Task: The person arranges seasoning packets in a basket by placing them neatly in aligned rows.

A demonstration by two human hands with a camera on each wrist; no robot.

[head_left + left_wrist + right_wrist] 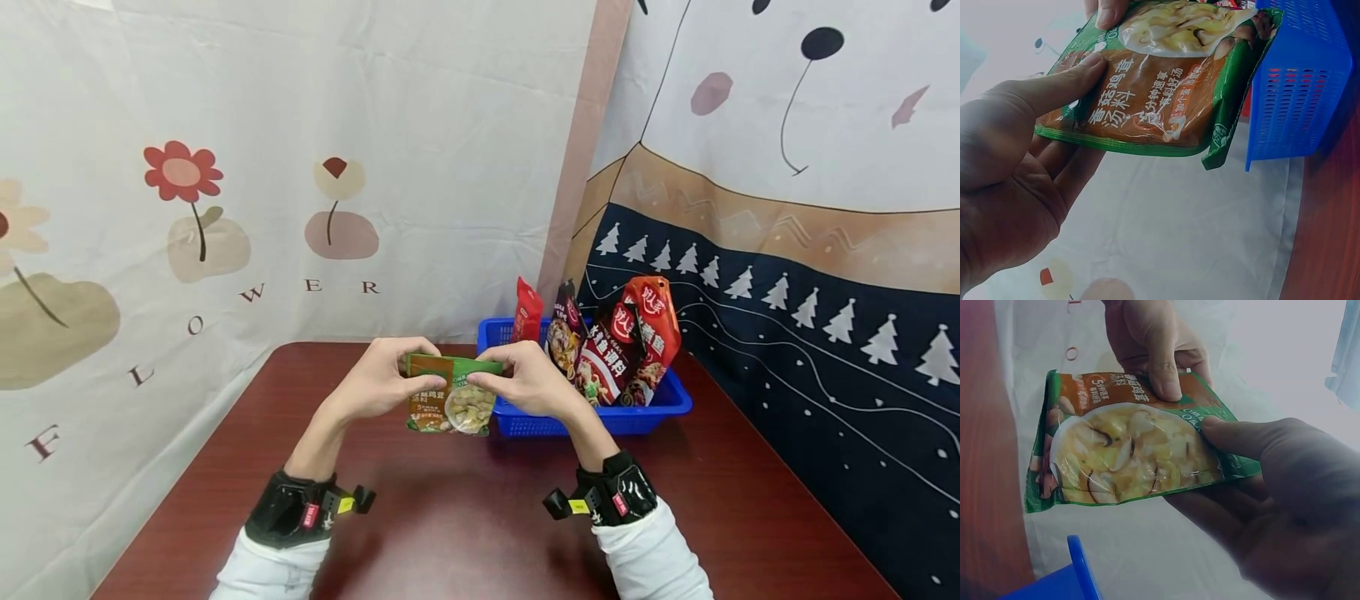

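Both hands hold one soup seasoning packet (452, 398) above the table, near the basket's left side. It is green and orange-brown, with a bowl of soup printed on its front. My left hand (384, 379) pinches its left upper part, thumb on the front and fingers behind. On the other side my right hand (534, 379) grips the right upper part the same way. In the left wrist view the left thumb presses the packet (1166, 94) by its printed name. The right wrist view shows both thumbs on the front of the packet (1135, 450), the fingers partly hidden behind it.
A blue plastic basket (600, 423) stands at the back right of the dark red table (450, 533). Several seasoning pouches stand in it, including a red pouch (656, 333) and a dark pouch (564, 333). Printed cloths (450, 167) hang behind and to the right.
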